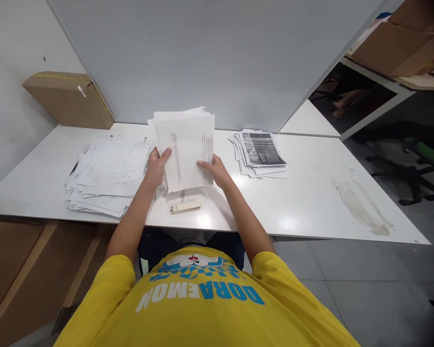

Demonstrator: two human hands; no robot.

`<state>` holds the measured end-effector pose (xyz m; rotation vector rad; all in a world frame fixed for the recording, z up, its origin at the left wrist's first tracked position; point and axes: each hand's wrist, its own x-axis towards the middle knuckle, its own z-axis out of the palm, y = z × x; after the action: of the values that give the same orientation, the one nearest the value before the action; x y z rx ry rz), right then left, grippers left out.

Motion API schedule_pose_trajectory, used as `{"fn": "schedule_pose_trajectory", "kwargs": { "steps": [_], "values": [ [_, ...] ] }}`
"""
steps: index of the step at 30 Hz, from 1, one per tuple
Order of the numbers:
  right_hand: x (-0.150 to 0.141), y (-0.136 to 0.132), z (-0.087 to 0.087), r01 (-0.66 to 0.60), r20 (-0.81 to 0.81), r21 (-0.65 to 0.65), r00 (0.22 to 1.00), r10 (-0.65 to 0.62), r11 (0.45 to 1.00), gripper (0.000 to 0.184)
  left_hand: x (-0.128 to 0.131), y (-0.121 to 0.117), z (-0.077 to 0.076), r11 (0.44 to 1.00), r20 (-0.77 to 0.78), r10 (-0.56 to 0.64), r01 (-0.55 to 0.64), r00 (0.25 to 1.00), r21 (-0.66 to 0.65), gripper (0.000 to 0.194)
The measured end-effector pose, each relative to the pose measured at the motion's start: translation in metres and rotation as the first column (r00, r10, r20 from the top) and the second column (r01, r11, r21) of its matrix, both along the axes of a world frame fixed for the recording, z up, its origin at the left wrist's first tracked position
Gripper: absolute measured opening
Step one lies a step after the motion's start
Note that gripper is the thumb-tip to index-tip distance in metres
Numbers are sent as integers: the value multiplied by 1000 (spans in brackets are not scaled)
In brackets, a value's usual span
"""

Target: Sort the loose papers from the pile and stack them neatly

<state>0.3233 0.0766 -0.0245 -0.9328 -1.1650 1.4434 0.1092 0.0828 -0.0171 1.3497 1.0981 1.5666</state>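
Left hand [157,166], right hand [217,170] pinch printed sheets [188,144], thumbs [165,154] in front, mid-frame. Small cream object [185,206] on table [307,202] below; paper pile [110,171] at centre left.

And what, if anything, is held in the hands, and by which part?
A sheaf of papers, held by its opposite side edges: left hand on one, right hand on the other, thumbs on the printed face.
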Motion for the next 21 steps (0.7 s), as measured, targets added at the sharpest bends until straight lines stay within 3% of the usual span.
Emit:
{"fn": "schedule_pose_trajectory", "kwargs": {
  "steps": [5, 8, 10, 14, 21],
  "values": [
    [12, -6, 20, -65, -5, 10, 998, 65, 998, 39, -5, 5, 26, 998, 175, 5, -15, 985, 58, 56],
    [17, -17, 15, -67, -77, -70, 995, 62, 995, 36, -10, 7, 37, 994, 220, 42, -62, 975, 86, 53],
    [13, -28, 9, -15, -184, -123, 983, -8, 992, 33, -10, 9, 42, 989, 231, 73, -100, 970, 105, 51],
    [-9, -54, 3, 87, -355, -194, 922, -152, 977, 31, -1, 6, 44, 980, 246, 99, -138, 964, 144, 54],
    [-38, -74, 8, 263, -443, -201, 835, -327, 944, 40, 15, -15, 32, 989, 153, 61, -80, 986, 122, 59]
  ]
}}
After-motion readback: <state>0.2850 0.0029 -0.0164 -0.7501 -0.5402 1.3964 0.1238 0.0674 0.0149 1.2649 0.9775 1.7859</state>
